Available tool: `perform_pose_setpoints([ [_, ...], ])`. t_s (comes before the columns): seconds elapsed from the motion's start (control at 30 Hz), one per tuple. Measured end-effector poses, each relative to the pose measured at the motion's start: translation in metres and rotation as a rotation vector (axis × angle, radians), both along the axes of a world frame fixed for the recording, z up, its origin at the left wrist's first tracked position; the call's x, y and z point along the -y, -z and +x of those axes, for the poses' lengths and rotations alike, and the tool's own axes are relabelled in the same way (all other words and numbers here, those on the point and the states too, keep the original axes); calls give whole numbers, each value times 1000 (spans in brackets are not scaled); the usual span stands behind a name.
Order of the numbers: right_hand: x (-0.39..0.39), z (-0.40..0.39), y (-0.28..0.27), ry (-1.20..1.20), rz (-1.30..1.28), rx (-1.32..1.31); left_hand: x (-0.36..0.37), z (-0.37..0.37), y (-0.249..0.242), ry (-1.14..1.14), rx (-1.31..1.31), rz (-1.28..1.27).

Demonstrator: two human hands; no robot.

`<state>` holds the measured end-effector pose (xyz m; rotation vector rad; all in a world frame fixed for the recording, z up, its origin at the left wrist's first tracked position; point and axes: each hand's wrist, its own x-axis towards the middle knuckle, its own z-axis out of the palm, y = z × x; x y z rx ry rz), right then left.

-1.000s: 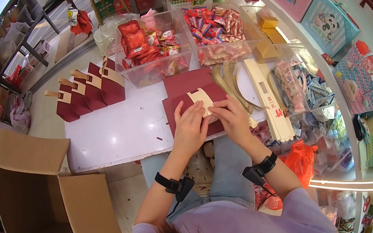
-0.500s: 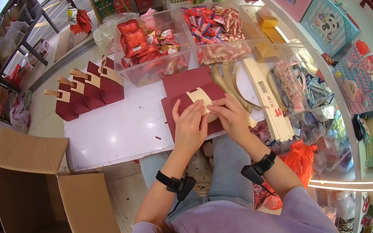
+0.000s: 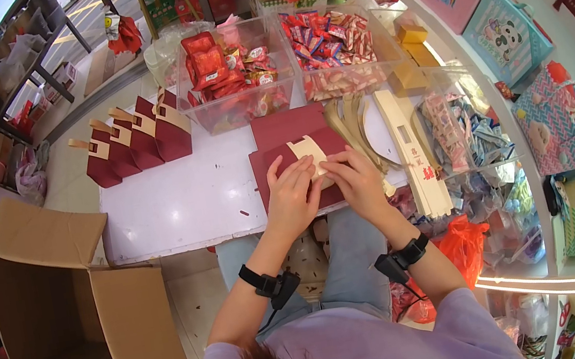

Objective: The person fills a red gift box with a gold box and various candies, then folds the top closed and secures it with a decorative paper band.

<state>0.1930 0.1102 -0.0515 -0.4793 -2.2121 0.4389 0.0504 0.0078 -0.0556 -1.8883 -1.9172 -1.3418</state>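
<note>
A cream paper band [image 3: 306,147] with a cut-out slot lies across a dark red folded gift box [image 3: 270,158] at the table's front edge. My left hand [image 3: 295,195] has its fingers together on the band's left side. From the right, my right hand [image 3: 354,178] pinches the band's lower part, its fingertips close to my left ones. The band's lower end is hidden under my fingers. Behind lies another dark red card piece [image 3: 286,126], flat on the table. To the right are curved cream strips [image 3: 353,130] and a stack of long printed cream bands [image 3: 412,159].
Several finished dark red boxes with cream handles [image 3: 133,141] stand at the left of the white table [image 3: 178,205]. Clear bins [image 3: 241,103] of wrapped sweets line the back. An open cardboard carton [image 3: 138,334] sits at lower left; shelves with gift boxes [image 3: 507,36] rise at right.
Both hands stay in nearly the same place on the cream band. The view has shifted very slightly.
</note>
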Motion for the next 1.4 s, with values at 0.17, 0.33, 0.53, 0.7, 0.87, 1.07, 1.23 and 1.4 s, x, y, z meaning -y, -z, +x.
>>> perform_pose_setpoints([
  [0.17, 2, 6, 3, -39, -103, -53, 5, -6, -5, 75, 59, -50],
  [0.33, -1, 11, 9, -93, -99, -12, 4, -8, -5, 78, 60, -61],
  [0.53, 6, 26, -7, -140, -81, 124, 6, -10, -4, 89, 49, -96],
  [0.7, 1, 29, 4, -110, 3, 171, 7, -9, -7, 54, -161, -241],
  [0.87, -3, 21, 14, 23, -22, 74, 3, -10, -1, 43, -69, -257],
  [1.07, -12, 12, 8, -64, -105, 97, 3, -2, -1, -67, -141, -309],
  [1.23, -18, 6, 1, -122, -196, 142, 3, -5, 3, -122, -137, -392],
  [1.4, -13, -5, 15, 8, -134, 59, -3, -11, 3, -151, -20, -266],
])
